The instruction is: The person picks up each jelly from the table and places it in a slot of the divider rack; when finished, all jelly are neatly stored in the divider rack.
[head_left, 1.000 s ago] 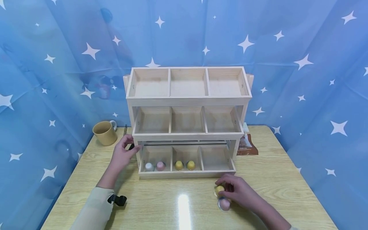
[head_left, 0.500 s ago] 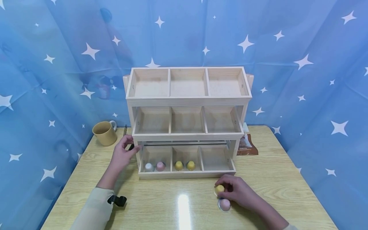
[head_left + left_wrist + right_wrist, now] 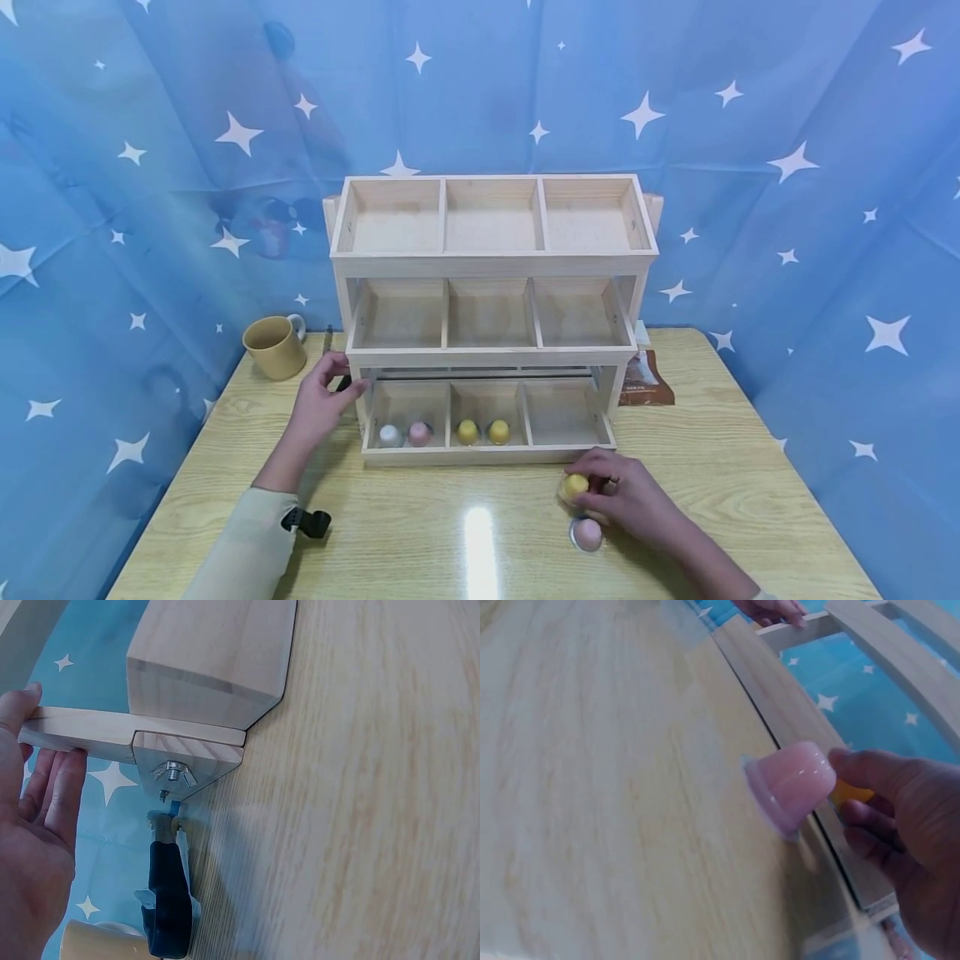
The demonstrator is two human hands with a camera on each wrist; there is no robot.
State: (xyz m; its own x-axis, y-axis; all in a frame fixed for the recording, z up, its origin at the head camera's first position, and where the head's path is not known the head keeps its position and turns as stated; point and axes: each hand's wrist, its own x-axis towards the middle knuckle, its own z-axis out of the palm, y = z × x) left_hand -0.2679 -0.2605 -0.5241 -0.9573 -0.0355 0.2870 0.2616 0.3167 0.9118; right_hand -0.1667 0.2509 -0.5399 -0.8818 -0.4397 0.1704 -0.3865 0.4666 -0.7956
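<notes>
My left hand point(image 3: 318, 404) pinches the left upright point(image 3: 79, 729) of a three-tier wooden rack point(image 3: 491, 358) between thumb and fingers. In front of the rack's right end, my right hand point(image 3: 618, 496) holds a yellow jelly cup point(image 3: 576, 486) with its fingertips. A pink jelly cup point(image 3: 587, 534) stands upside down on the table just nearer than that hand; it looms large in the right wrist view, partly hiding the yellow one. On the bottom tier, a white jelly cup point(image 3: 389, 436) and a second pink cup point(image 3: 419, 433) share the left compartment, and two yellow cups point(image 3: 468, 432) sit in the middle one.
A tan mug point(image 3: 275, 347) stands at the back left. Beside the rack's left foot lies a dark-handled tool point(image 3: 169, 892). A brown packet point(image 3: 647, 379) lies behind the rack's right side. Blue star-patterned cloth point(image 3: 480, 83) surrounds the wooden table point(image 3: 405, 533).
My right hand has shifted slightly away from me with the yellow jelly cup, widening the gap to the pink one. The left hand stays on the upright.
</notes>
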